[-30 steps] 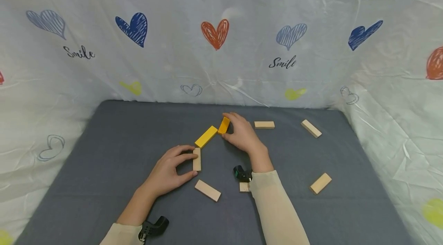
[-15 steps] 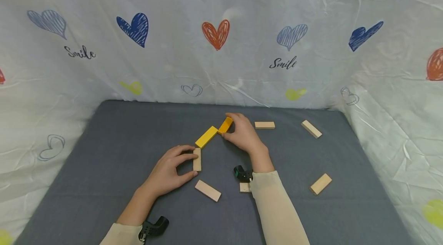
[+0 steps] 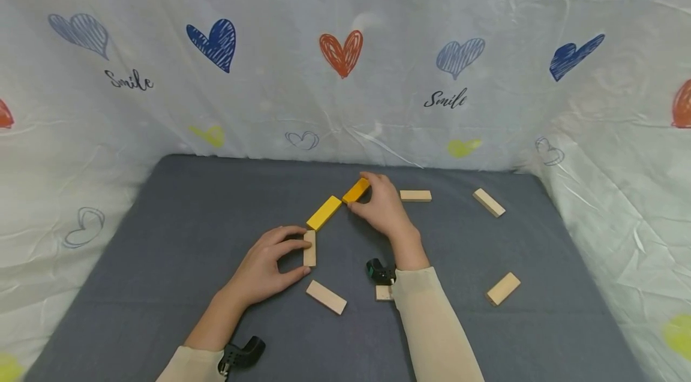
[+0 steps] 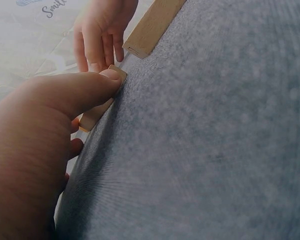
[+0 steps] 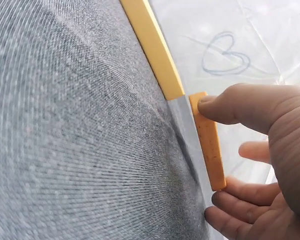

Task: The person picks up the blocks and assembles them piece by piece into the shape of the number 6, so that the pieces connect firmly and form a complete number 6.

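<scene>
Orange block (image 3: pixel 356 190) is being pinched by its ends, right hand (image 3: pixel 382 205), just off the yellow block (image 3: pixel 324 212), probably for angle control. Left hand (image 3: pixel 260 271) is pinching the plain wooden block (image 3: pixel 309 255) endwise too, seemingly steadying it.

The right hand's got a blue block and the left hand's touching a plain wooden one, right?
Not quite: the right hand has an orange block, not a blue one, as the right wrist view shows. The left hand is indeed touching a plain wooden block.
</scene>
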Available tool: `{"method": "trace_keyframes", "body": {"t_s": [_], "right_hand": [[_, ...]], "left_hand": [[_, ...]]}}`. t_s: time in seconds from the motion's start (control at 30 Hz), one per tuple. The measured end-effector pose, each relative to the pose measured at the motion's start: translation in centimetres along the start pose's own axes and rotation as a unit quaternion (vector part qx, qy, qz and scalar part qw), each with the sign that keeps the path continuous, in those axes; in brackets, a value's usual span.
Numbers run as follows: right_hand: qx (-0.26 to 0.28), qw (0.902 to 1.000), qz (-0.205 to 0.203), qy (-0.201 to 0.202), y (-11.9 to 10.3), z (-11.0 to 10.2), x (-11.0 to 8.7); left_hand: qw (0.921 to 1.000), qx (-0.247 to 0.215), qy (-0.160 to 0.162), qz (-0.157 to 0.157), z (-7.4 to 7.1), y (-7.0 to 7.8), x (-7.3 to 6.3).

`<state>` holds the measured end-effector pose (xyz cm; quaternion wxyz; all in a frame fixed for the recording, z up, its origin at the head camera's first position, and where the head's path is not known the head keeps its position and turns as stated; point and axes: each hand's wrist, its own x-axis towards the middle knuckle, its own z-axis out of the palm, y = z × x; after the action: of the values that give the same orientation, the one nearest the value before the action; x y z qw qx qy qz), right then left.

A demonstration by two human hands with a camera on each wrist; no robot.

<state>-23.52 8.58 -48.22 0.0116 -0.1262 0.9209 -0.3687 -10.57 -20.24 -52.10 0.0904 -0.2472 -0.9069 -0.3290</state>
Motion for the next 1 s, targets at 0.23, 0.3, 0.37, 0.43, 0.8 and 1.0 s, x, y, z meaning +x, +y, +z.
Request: {"method": "trace_keyframes", "body": {"t_s": [0.23,0.3,0.37,0.43,0.8,1.0], "right_hand": [[0.008,0.9999,-0.002,0.014,-0.6,0.3,0.3],[0.008,0.9998,-0.004,0.019,-0.8,0.5,0.4],[0.008,0.9997,-0.003,0.024,-1.0,0.7,0.4],[0.01,0.9995,-0.002,0.029,-1.1,1.0,0.5],[0.013,0.9993,0.01,0.035,-1.3,1.8,0.9],[0.012,0.9994,0.012,0.029,-1.3,1.9,1.0]], "left_hand": [[1.0,-0.002,-0.001,-0.004,-0.1,0.0,0.1],[1.0,-0.002,-0.002,-0.004,-0.1,0.0,0.0],[1.0,-0.001,-0.003,-0.004,0.0,-0.1,0.0],[1.0,0.0,-0.004,-0.004,0.0,-0.1,0.0],[1.0,0.004,0.0,-0.003,0.0,0.1,0.1],[1.0,-0.001,0.006,-0.002,0.1,0.1,0.1]]}}
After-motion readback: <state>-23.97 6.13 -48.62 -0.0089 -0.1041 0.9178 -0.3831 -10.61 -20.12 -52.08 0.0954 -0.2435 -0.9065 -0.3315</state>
